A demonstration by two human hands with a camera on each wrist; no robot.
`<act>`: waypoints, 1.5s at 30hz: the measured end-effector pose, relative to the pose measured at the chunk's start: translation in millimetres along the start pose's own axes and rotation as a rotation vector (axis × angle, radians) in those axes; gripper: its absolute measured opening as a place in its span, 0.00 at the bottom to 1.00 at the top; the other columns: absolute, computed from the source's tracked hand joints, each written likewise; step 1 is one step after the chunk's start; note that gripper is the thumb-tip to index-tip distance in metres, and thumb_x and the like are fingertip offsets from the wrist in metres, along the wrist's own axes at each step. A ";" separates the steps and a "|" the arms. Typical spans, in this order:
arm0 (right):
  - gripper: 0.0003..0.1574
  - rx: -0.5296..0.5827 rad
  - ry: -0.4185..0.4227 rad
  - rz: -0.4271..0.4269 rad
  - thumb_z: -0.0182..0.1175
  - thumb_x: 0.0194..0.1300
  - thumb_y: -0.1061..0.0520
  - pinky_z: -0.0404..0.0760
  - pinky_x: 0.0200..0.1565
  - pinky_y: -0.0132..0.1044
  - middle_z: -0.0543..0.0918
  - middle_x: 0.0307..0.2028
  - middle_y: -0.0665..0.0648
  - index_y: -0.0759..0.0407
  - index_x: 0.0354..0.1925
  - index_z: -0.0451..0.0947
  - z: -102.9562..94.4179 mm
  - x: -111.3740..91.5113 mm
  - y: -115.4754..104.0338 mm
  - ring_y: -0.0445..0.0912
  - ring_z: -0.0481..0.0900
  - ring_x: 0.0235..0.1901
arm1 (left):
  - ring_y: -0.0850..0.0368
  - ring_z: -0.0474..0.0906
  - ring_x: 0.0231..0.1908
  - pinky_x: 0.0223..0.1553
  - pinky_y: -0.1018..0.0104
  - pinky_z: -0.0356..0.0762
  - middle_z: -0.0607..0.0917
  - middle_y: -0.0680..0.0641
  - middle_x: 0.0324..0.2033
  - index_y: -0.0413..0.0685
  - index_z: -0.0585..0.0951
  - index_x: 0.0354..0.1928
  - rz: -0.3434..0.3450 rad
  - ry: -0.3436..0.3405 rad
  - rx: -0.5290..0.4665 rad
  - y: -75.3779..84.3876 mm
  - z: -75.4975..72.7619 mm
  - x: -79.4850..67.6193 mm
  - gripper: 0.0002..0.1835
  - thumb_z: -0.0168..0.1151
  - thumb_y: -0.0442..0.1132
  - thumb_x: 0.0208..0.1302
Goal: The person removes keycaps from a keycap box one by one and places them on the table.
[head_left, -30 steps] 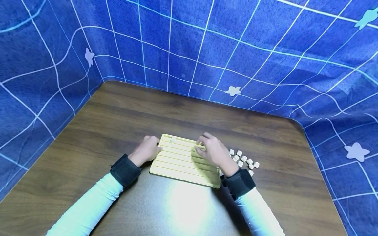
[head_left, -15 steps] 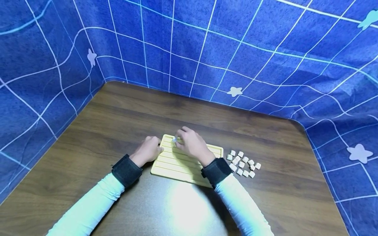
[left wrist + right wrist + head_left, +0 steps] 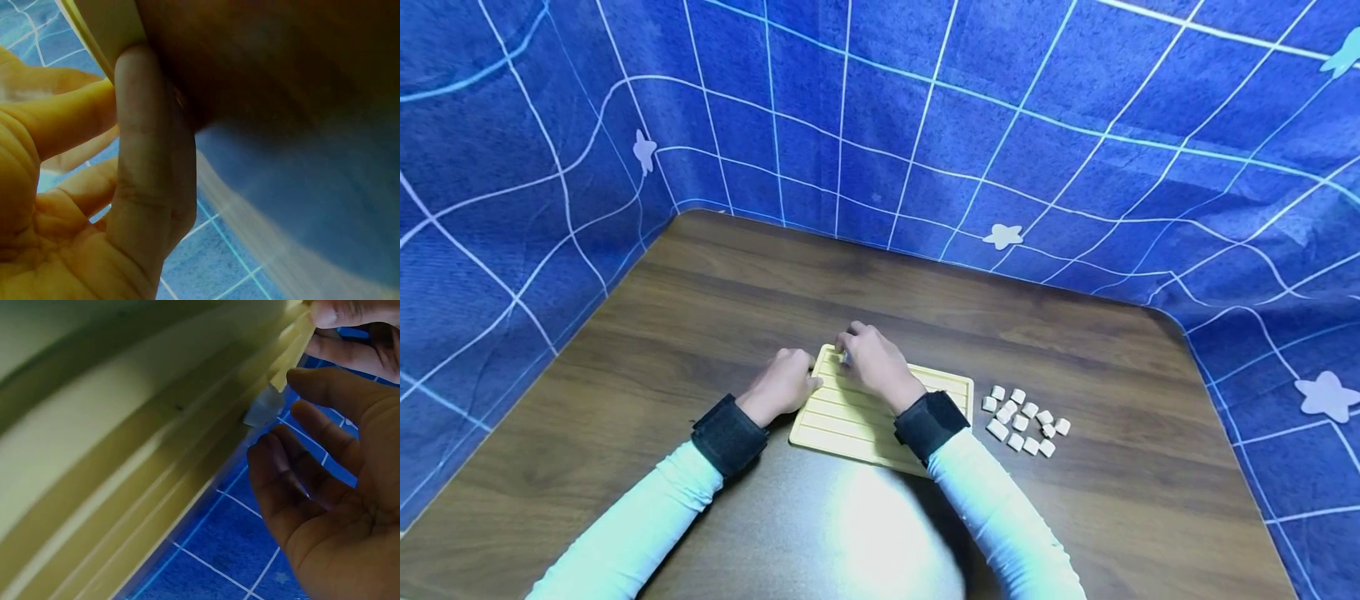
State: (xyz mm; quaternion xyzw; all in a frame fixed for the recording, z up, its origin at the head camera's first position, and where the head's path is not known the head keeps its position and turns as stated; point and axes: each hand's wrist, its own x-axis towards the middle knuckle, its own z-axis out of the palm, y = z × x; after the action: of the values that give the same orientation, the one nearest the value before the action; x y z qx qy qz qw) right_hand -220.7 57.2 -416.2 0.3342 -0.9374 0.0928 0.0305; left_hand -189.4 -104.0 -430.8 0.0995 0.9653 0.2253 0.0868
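At the middle of the table lies a pale yellow grooved board [image 3: 842, 421] with raised ridges. My left hand [image 3: 781, 382] grips its left edge, and in the left wrist view the fingers [image 3: 142, 125] meet the board's edge [image 3: 112, 31]. Over the far left corner, my right hand [image 3: 874, 360] has its thumb and fingers curled round a small whitish block [image 3: 265, 406] in the far groove. In the head view, only a bluish-white bit of that block [image 3: 847, 358] shows between the fingers. Tight contact on it is hard to make out.
Several small white blocks [image 3: 1020, 422] lie loose on the table to the right of the board. The brown wooden table [image 3: 722, 283] is backed by a blue grid-patterned curtain [image 3: 880, 125]. Bright glare [image 3: 880, 525] covers the table in front.
My right hand has moved left along the board's far edge, from its right part to the block near the far left corner. The left hand has kept its grip on the board.
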 end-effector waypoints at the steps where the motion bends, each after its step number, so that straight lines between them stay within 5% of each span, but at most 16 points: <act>1: 0.13 -0.007 -0.010 0.004 0.66 0.50 0.63 0.82 0.43 0.38 0.80 0.37 0.57 0.59 0.38 0.82 0.8 -0.2 0.8 0.50 0.79 0.37 | 0.48 0.76 0.31 0.35 0.50 0.76 0.81 0.43 0.25 0.44 0.79 0.22 -0.001 -0.002 -0.002 0.5 0.4 0.2 0.11 0.63 0.41 0.59; 10: 0.10 -0.010 -0.010 0.008 0.61 0.53 0.67 0.82 0.40 0.36 0.81 0.35 0.55 0.57 0.34 0.82 3.7 -1.6 6.8 0.48 0.80 0.37 | 0.41 0.78 0.41 0.42 0.45 0.78 0.85 0.36 0.38 0.37 0.84 0.38 -0.005 0.009 -0.029 3.2 1.5 0.0 0.13 0.62 0.41 0.59; 26: 0.10 0.020 -0.006 -0.001 0.61 0.53 0.69 0.82 0.39 0.36 0.82 0.34 0.56 0.59 0.34 0.82 -1.9 -9.6 10.7 0.46 0.80 0.36 | 0.47 0.76 0.31 0.35 0.50 0.76 0.81 0.42 0.25 0.42 0.79 0.24 0.011 -0.014 -0.006 4.1 2.4 1.0 0.10 0.62 0.39 0.60; 39: 0.09 0.107 0.201 -0.071 0.65 0.44 0.70 0.83 0.34 0.41 0.82 0.29 0.57 0.62 0.28 0.80 -20.1 -60.6 33.1 0.48 0.80 0.31 | 0.49 0.74 0.31 0.35 0.53 0.74 0.82 0.41 0.32 0.39 0.82 0.36 -0.045 -0.062 -0.041 4.0 1.1 0.3 0.09 0.59 0.40 0.63; 45: 0.08 0.098 0.235 -0.029 0.66 0.45 0.69 0.83 0.31 0.40 0.81 0.28 0.56 0.62 0.29 0.81 -24.5 -84.4 48.9 0.46 0.79 0.28 | 0.45 0.76 0.38 0.39 0.50 0.76 0.84 0.37 0.39 0.37 0.82 0.43 -0.042 -0.066 -0.031 1.8 0.0 1.9 0.13 0.59 0.40 0.63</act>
State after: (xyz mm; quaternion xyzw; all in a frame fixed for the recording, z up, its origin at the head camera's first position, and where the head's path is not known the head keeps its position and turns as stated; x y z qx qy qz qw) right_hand -186.3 151.4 -409.7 0.3358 -0.9168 0.1765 0.1251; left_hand -191.0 -102.0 -430.2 0.0853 0.9601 0.2353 0.1248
